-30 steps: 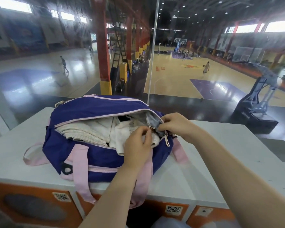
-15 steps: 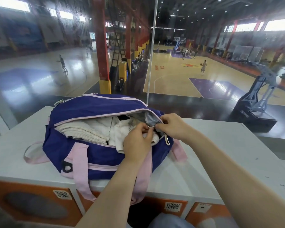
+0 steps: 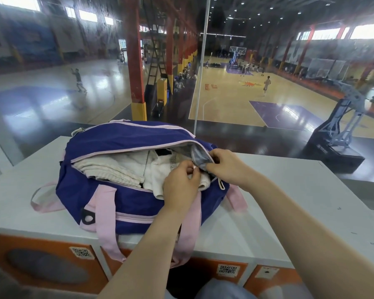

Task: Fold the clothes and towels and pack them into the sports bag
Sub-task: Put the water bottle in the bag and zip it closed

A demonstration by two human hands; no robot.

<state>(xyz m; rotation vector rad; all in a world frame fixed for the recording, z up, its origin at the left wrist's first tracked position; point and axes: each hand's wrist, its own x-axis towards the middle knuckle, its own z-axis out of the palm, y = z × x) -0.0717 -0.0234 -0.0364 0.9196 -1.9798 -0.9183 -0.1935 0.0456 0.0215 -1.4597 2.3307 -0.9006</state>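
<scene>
A purple sports bag (image 3: 125, 145) with pink straps lies on a white locker top (image 3: 289, 190), its main zip open. Folded cream and white towels and clothes (image 3: 121, 169) fill the inside. One white piece hangs a little over the front rim. My left hand (image 3: 180, 184) pinches the zipper pull at the bag's right end. My right hand (image 3: 222, 164) grips the grey lining and purple edge of the opening just beside it. The two hands nearly touch.
A glass wall (image 3: 201, 67) rises right behind the locker top, with basketball courts and players far below. Orange locker doors (image 3: 45, 264) with QR stickers face me under the top. A pink strap loop (image 3: 41, 203) lies left of the bag.
My left hand's fingers have closed in on the zipper pull by my right hand. The bag and its contents have stayed put.
</scene>
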